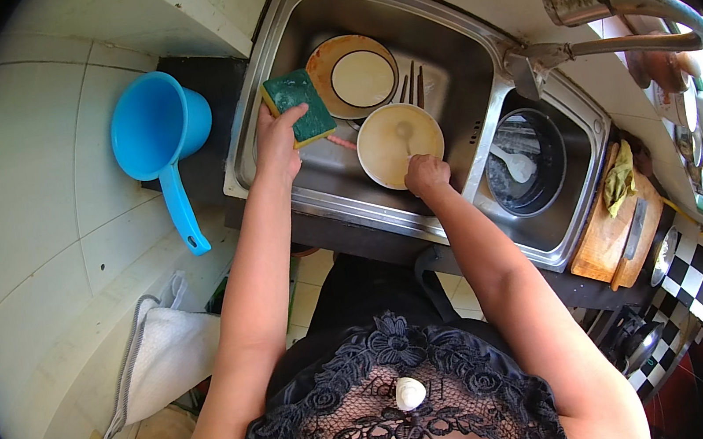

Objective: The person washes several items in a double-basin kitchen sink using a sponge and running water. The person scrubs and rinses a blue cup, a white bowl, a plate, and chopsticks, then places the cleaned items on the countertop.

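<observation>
My left hand (279, 137) grips a scouring sponge (300, 107) with a green abrasive face and a yellow foam edge, above the left basin of a stainless steel sink (348, 196). In that basin, a pale bowl (381, 142) holds cloudy liquid. Closed at the bowl's near right rim, my right hand (429, 174) appears to hold a spoon (405, 131), whose head lies in the liquid. Behind the bowl are a stained plate (325, 63) and a smaller white dish (363, 78) resting on it. Several chopsticks (419, 87) lie beside them.
The right basin contains a dark pot (546, 184) with a white rice paddle (517, 164) inside. A faucet (628, 43) arches over the back. Rightward, a knife (632, 229) lies on a wooden cutting board (594, 241). A blue dipper (153, 126) stands left of the sink.
</observation>
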A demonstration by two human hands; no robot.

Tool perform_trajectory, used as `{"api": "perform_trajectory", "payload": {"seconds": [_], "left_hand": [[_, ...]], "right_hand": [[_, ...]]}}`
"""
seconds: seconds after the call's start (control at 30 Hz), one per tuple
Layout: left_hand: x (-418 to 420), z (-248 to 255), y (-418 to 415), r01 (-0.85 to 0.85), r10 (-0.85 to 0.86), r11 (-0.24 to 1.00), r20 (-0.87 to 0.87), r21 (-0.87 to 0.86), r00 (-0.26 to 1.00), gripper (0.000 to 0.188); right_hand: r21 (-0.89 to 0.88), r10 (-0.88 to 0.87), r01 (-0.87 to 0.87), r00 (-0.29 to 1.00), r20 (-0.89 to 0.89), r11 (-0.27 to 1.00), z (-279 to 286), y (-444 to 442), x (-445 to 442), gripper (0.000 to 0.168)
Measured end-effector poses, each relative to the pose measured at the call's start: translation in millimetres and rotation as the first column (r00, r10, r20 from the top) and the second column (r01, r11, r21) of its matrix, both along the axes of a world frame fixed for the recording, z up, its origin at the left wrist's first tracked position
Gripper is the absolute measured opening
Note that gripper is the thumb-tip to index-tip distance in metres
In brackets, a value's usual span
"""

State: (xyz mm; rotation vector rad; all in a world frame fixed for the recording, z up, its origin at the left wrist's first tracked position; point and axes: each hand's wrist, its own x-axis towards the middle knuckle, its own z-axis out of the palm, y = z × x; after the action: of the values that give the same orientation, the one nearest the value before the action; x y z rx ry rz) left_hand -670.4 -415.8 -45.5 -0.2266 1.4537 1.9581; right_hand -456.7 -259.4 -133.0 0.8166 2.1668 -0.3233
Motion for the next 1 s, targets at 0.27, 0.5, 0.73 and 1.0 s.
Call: {"api": "perform_trajectory", "payload": {"seconds": [0.27, 0.5, 0.73, 1.0], "left_hand": [[26, -37, 10, 0.035, -0.027, 0.988, 0.054, -0.149, 0.998, 0.036], [77, -55, 53, 0.012, -0.019, 0.998, 0.119, 0.06, 0.993, 0.028], [60, -41, 66, 0.15, -0.38, 0.855, -0.403, -0.497, 0.832, 0.03], [74, -47, 78, 0.068, -0.077, 0.973, -0.031, -0.22, 0.997, 0.021]], "right_hand": [[-0.658, -0.876, 0.672, 0.48, 0.038, 0.34, 56, 10, 17, 0.03], [-0.212, -0.376, 0.311, 0.739, -0.559, 0.926, 119, -30, -8, 0.024], [-0.13, -0.217, 0.174, 0.761, -0.612, 0.976, 141, -35, -8, 0.022], [-0.183, -0.293, 0.229, 0.716, -0.634, 0.956, 142, -31, -9, 0.025]]}}
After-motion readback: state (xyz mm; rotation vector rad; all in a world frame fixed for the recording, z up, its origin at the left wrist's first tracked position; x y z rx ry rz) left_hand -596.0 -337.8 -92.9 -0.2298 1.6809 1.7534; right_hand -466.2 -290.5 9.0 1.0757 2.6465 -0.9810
